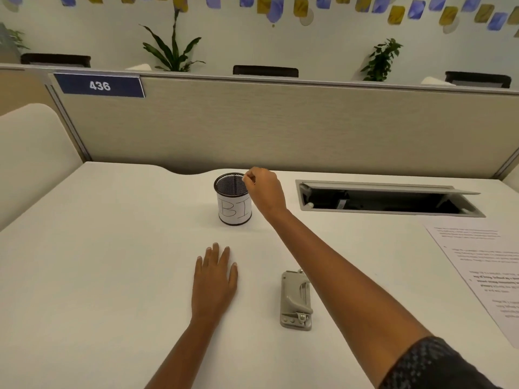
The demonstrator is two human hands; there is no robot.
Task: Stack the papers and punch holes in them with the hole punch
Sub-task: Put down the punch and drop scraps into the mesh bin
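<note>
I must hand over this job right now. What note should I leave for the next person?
Left hand: flat on the desk, holding nothing.
Right hand: fingers bunched over the mesh cup rim; whether they pinch something is unclear.
Hole punch: on the desk between the arms, untouched.
Papers: lying at the desk's right edge.
Done: unclear, no holes can be seen from here.
Left: likely punching.

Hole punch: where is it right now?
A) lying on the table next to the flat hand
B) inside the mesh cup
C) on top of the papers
A: the hole punch lies on the table, just right of the flat left hand, apart from the papers and the cup.
</note>
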